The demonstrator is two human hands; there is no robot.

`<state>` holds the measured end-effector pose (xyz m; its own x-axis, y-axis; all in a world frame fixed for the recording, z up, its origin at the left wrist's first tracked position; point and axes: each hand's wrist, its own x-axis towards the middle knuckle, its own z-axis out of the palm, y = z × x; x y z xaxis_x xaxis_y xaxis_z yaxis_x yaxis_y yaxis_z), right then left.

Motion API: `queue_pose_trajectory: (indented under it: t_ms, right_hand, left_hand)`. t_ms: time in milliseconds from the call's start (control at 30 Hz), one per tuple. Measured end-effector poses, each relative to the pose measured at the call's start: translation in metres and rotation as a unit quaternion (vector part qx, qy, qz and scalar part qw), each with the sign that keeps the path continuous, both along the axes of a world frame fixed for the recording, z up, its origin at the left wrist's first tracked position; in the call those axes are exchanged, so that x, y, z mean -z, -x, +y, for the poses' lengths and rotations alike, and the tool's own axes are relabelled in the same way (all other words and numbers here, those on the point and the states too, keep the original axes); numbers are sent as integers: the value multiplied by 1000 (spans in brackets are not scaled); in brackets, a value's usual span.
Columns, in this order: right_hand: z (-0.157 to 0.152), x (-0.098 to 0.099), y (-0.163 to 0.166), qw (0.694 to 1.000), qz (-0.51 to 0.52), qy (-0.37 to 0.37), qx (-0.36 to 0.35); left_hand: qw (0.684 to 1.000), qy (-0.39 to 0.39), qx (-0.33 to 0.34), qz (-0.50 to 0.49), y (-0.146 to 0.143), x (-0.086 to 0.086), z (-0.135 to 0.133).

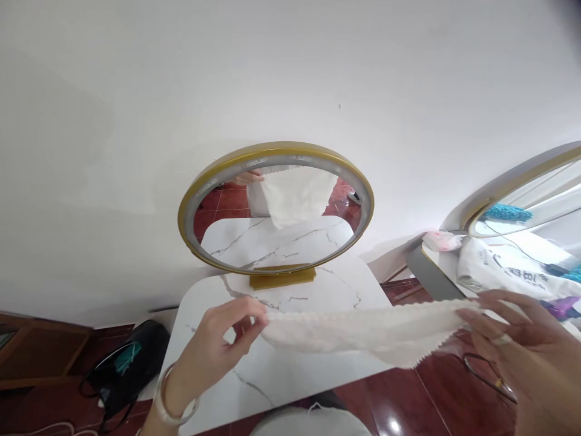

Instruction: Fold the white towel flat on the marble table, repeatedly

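A thin white cloth with zigzag edges is stretched sideways over the marble-patterned tabletop. Its left corner is pinched between the thumb and fingers of my left hand, which wears bangles on the wrist. My right hand, with a ring on one finger, grips the upper right corner past the table's right edge. The cloth hangs down between the two hands, its lower right edge loose. Behind it stands an oval mirror with a gold frame, where the reflected cloth and a hand show.
The mirror's gold base rests at the table's back, near a white wall. A black bag lies at left. On the right, a second table holds a white printed bag, a tissue pack and another mirror.
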<state>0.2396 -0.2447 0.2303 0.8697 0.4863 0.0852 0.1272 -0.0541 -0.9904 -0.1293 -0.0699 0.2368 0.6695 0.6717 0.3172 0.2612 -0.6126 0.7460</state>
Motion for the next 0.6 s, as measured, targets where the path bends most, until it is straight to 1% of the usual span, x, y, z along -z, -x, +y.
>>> queue_pose_trajectory:
  t_ms: [33,67,100,133,167,200,267,300,333,367,400,433,467,500,533,600]
  right_hand:
    - [8,4,-9,1000,4,-12,7]
    - [20,11,-18,1000,5,-18,6]
    - [34,22,-27,1000,7,-15,-3]
    - [50,36,-35,1000,9,-11,-18]
    - [66,54,-42,999,12,-10,-42]
    - [82,76,-48,998,15,-15,-67]
    - [105,128,-54,989,14,-61,-132]
    - [111,156,-55,982,4,-61,-180]
    - [114,184,-54,978,-22,-44,-203]
    - [114,210,-51,975,-62,-9,-215]
    - [112,234,-46,965,-111,34,-236]
    - [109,254,-41,949,-162,65,-263]
    - [107,271,-36,929,-208,86,-295]
    - [107,285,-30,906,-252,100,-325]
    - [108,295,-25,883,-292,109,-351]
    - [119,308,-17,841,-364,125,-380]
  left_hand:
    - [1000,6,-4,-13,-13,2,2]
    - [1000,9,-17,-22,-28,8,6]
    - [999,6,-43,-27,-44,18,11]
    - [996,-1,-79,-29,-61,32,17]
    - [993,-11,-119,-25,-79,51,22]
    - [987,-21,-160,-18,-95,74,27]
    - [975,-39,-220,20,-123,127,31]
    - [969,-44,-238,48,-135,155,30]
    - [962,-42,-257,77,-144,184,27]
    - [959,-38,-261,108,-151,211,24]
    - [961,-36,-237,140,-157,236,19]
    - [962,-38,-210,168,-162,258,15]
    - [963,-45,-188,189,-166,276,12]
    - [962,-56,-171,203,-170,290,11]
    - [961,-72,-165,211,-175,300,11]
    - [954,-109,-181,213,-184,311,14]
